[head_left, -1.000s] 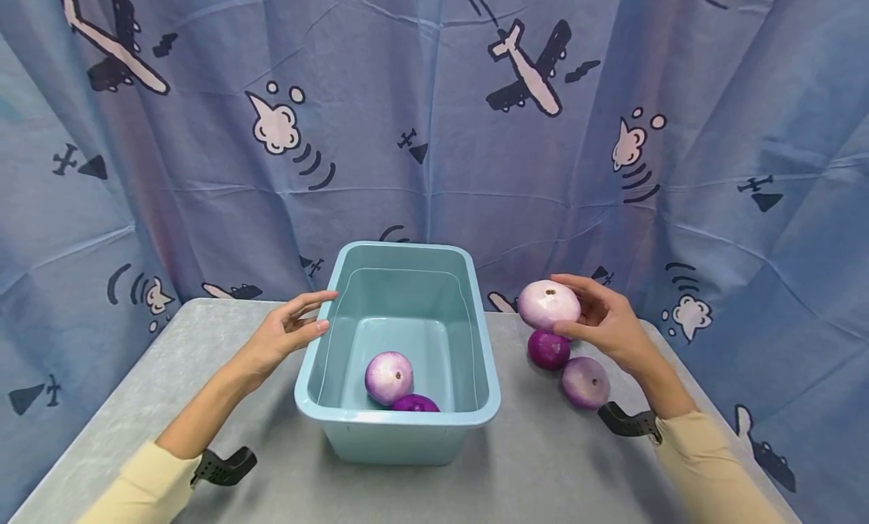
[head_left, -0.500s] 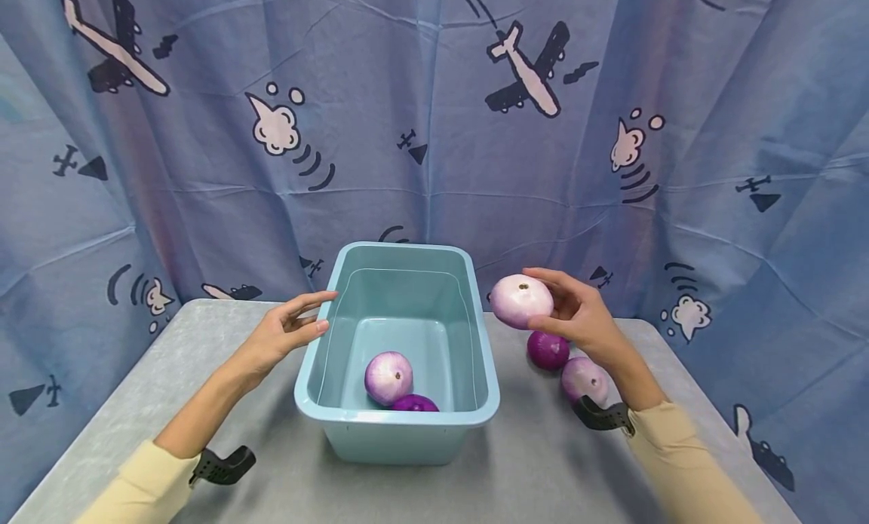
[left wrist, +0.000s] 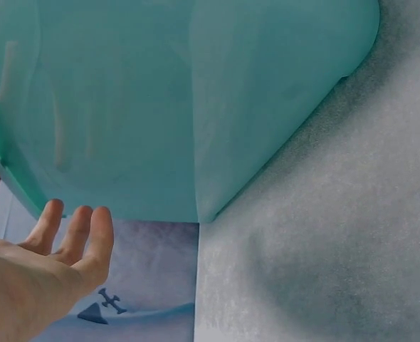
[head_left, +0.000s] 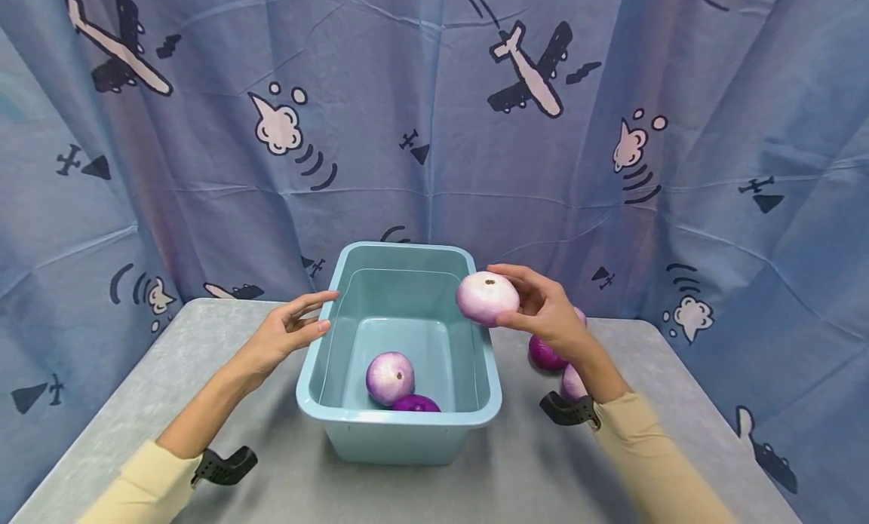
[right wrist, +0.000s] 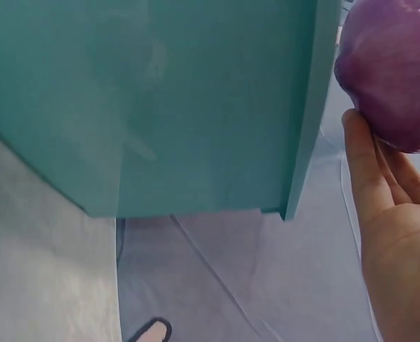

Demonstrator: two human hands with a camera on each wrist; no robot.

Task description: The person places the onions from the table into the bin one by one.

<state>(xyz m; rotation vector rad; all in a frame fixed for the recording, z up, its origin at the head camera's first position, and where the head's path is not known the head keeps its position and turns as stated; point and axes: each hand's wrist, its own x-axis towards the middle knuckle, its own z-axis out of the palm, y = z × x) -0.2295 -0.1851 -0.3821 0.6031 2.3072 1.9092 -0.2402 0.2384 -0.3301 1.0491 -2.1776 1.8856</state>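
Note:
My right hand grips a pale purple onion between thumb and fingers, over the right rim of a blue-green plastic tub. In the right wrist view the same onion sits above the fingers, outside the tub's wall. Inside the tub, a white-and-purple onion lies against a darker purple onion near the front wall. My left hand is at the tub's left rim with fingers loosely bent, holding nothing. The left wrist view has its fingers beside the tub's outer wall.
Right of the tub, a dark purple onion and a paler onion lie on the grey table, partly hidden by my right arm. Another pale onion peeks out behind that hand. A blue curtain with plane prints hangs behind.
My right hand has carried the pale onion leftward from above the onions on the table to the tub's right rim. The left hand and the tub stay where they were.

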